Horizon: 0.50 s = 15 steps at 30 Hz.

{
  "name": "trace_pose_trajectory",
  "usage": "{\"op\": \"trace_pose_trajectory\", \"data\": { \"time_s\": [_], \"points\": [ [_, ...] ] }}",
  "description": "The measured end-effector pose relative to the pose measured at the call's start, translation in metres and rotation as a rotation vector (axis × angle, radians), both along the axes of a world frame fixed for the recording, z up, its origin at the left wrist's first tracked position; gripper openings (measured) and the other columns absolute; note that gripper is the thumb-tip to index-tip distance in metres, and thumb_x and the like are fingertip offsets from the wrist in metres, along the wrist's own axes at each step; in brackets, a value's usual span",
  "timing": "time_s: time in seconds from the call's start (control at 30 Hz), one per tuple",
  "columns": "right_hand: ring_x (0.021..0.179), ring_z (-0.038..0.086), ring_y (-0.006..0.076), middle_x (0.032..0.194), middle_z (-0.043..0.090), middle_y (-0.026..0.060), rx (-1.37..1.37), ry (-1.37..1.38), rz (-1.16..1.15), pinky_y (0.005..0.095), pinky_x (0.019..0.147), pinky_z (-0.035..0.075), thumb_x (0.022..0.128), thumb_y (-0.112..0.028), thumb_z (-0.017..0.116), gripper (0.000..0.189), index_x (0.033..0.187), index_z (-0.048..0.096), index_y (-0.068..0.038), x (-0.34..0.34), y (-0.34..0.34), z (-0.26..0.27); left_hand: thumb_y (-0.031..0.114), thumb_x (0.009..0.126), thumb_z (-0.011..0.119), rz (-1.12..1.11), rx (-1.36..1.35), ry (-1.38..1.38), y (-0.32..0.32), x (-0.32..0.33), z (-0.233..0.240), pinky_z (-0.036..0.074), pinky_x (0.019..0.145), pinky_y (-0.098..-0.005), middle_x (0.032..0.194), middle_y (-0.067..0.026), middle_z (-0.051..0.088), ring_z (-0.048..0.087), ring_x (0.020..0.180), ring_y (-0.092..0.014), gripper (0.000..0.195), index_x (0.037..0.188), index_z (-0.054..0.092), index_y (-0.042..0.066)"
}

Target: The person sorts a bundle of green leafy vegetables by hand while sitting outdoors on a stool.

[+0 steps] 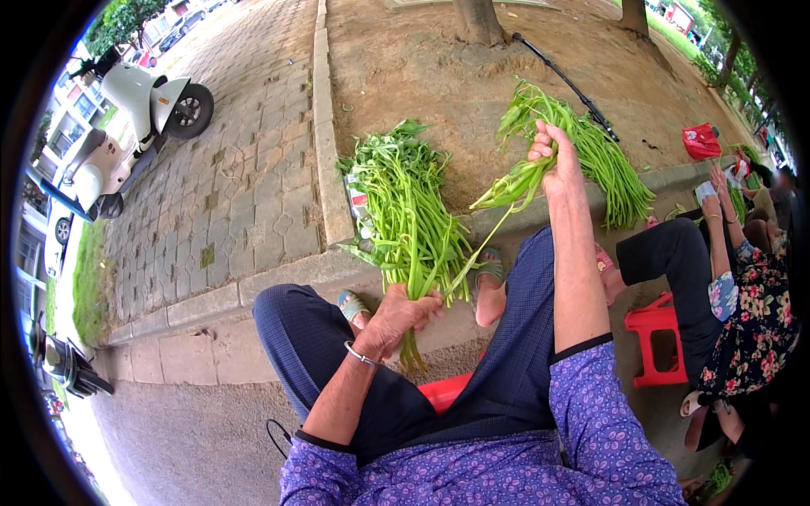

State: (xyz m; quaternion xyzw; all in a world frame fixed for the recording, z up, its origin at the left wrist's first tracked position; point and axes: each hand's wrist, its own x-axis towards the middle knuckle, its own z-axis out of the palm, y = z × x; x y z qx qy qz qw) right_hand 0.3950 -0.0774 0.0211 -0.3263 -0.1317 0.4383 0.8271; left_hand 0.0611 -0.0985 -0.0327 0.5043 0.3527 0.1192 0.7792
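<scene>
My left hand (405, 316) grips a few long green stems, low between my knees, with their ends hanging below the fist. Behind them a thick heap of leafy water spinach (411, 202) lies over the kerb, leaves towards the soil. Raised at the right, my right hand (557, 161) is closed around a bundle of green stems (516, 183). One pale, thin stem (487, 243) stretches between my two hands. Just beyond my right hand lies a pile of long stems (610, 167) on the soil and kerb; its leafy end partly merges with the held bundle.
A black pole (569, 85) lies on the soil near a tree trunk (478, 22). At right, a seated person's knee (664, 253) is close, beside a red plastic stool (658, 341). A stone kerb (278, 278) runs before my feet. A white scooter (130, 107) stands on the paving.
</scene>
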Motion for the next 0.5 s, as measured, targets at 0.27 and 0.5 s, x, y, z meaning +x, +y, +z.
{"op": "trace_pose_trajectory", "data": {
  "time_s": [0.27, 0.5],
  "points": [
    [0.054, 0.042, 0.0062, 0.071, 0.047, -0.0015, 0.007, -0.013, -0.032, 0.0241, 0.053, 0.039, 0.085, -0.015, 0.06, 0.024, 0.104, 0.054, -0.001, -0.001, -0.002, 0.0, 0.005, 0.082, 0.059, 0.19, 0.062, 0.037, 0.004, 0.0, -0.018, 0.037, 0.039, -0.0222, 0.068, -0.0074, 0.062, 0.044, 0.043, -0.007, 0.007, 0.086, 0.06, 0.0],
    [0.054, 0.041, 0.0064, 0.071, 0.047, -0.0013, 0.024, -0.019, -0.063, 0.0242, 0.053, 0.038, 0.084, -0.015, 0.061, 0.024, 0.103, 0.055, -0.001, -0.002, -0.002, 0.0, 0.003, 0.083, 0.056, 0.35, -0.04, -0.013, 0.005, 0.003, -0.021, 0.035, 0.037, -0.0235, 0.066, -0.0076, 0.059, 0.043, 0.04, -0.008, 0.004, 0.086, 0.057, 0.0]
  ]
}}
